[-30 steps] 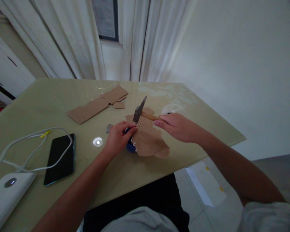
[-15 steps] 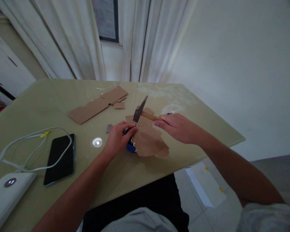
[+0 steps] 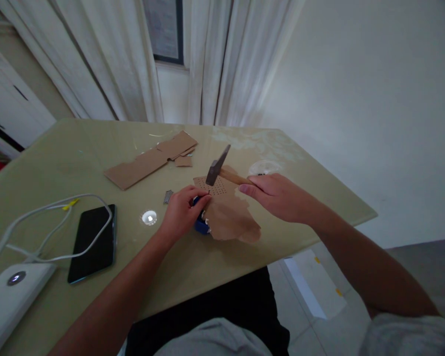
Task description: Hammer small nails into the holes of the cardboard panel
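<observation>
Head view, single frame. R hand point(image 3: 278, 198) fingers wrapped tight on pale wooden handle of small steel-headed hammer point(image 3: 218, 165); head is tilted, raised just above the perforated tan cardboard sheet point(image 3: 228, 210) w/ ragged torn edges, lying on the glossy beige table point(image 3: 77, 168) near its front edge. L hand point(image 3: 181, 212) fingers pinched together at sheet's left edge, right under the hammer face; whatever they pinch is too small to tell. Blue object point(image 3: 200, 225) sits partly under L hand and under the sheet, mostly hidden, shape unclear.

Surroundings: long folded brown cardboard strip point(image 3: 150, 160) farther back on table, small torn cardboard scrap point(image 3: 183, 161) just beside it. Small grey metal bundle point(image 3: 167, 197) near L hand, left of sheet; detail too fine to resolve. Bright round light reflection point(image 3: 149, 217) on table surface. Black smartphone point(image 3: 92, 242) face up at left, white cable point(image 3: 52, 210) looped across it, yellow tag on cable. White rounded device point(image 3: 11, 294) at lower-left edge, round button on top. White curtains point(image 3: 222, 64) behind table; dark framed window point(image 3: 165, 29) between them.

No readable writing or brand marks anywhere.
</observation>
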`<state>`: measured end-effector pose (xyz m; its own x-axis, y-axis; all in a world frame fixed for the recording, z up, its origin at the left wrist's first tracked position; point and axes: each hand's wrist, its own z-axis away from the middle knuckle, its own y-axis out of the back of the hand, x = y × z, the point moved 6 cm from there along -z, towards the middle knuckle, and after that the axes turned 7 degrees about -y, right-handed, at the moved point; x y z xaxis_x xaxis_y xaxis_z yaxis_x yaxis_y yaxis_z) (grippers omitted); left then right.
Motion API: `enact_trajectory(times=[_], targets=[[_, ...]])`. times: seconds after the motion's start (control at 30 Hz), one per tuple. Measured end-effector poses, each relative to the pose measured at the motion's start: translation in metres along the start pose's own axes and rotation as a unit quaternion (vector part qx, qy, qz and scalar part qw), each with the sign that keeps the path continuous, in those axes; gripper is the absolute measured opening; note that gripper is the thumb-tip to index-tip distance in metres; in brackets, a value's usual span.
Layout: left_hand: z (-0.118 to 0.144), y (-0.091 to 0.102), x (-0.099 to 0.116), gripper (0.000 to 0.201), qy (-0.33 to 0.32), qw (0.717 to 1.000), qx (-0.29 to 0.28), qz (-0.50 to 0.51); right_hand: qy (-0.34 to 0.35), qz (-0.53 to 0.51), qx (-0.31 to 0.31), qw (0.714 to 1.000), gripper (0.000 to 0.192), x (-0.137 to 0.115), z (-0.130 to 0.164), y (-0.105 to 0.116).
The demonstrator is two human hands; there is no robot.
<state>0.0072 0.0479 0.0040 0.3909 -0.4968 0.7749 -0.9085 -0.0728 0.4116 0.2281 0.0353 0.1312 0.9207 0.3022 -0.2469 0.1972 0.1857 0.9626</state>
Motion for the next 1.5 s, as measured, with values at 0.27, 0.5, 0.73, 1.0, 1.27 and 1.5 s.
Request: enact_trajectory(times=[0.27, 0.5, 0.73, 1.0, 1.27, 1.5], targets=[[0.001, 0.003, 0.001, 0.021, -0.011, 1.000, 0.009, 0.005, -0.005, 0.016, -0.028, 0.999, 0.051, 0.001, 0.004, -0.009], [-0.001, 0.011, -0.007, 0.028, 0.011, 0.999, 0.029, 0.020, -0.005, -0.004, 0.003, 1.000, 0.052, 0.006, 0.005, 0.000], [0.003, 0.006, -0.030, 0.037, 0.134, 0.981, 0.071, 0.121, -0.013, -0.014, 0.005, 1.000, 0.051, 0.011, 0.005, -0.001], [0.005, -0.002, -0.028, 0.044, 0.157, 0.962, 0.080, 0.210, -0.013, -0.023, 0.004, 1.000, 0.051, 0.012, 0.003, -0.002], [0.007, -0.003, -0.030, 0.050, 0.162, 0.967, 0.077, 0.182, -0.017, -0.026, -0.004, 1.000, 0.050, 0.010, 0.002, -0.005], [0.007, 0.007, -0.020, 0.038, 0.104, 0.983, 0.111, 0.101, -0.014, -0.020, -0.001, 1.000, 0.050, 0.008, -0.001, -0.003]])
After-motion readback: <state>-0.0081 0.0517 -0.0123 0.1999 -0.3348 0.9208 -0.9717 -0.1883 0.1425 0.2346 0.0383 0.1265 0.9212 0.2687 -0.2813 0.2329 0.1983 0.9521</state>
